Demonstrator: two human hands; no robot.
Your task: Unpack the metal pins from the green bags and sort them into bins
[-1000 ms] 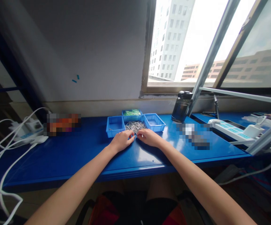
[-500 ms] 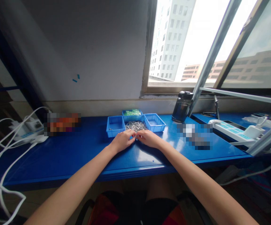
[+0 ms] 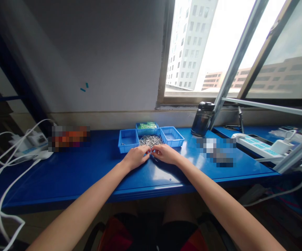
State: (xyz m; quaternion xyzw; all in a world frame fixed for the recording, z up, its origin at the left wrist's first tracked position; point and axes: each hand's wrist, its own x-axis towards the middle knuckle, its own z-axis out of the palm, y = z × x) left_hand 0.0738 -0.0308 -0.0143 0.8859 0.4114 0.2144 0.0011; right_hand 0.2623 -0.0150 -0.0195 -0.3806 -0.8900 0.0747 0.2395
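Observation:
My left hand (image 3: 137,156) and my right hand (image 3: 164,153) meet at the near edge of a pile of small metal pieces (image 3: 151,140). The fingers of both are pinched together, almost touching; whatever is between them is too small to make out. Left of the pile stands a blue bin (image 3: 128,148) with a few small pieces inside. On the right is another blue bin (image 3: 175,143) with little in it. Behind the pile, a third blue bin (image 3: 148,131) holds green packets (image 3: 147,125).
A black bottle (image 3: 202,119) stands on the blue table (image 3: 93,174) at the back right, near a blurred item. White cables and a power strip (image 3: 262,146) lie at the sides. One tiny piece (image 3: 170,179) lies near the front edge.
The fingertips of my two hands have parted slightly. The bins and the pile have not moved.

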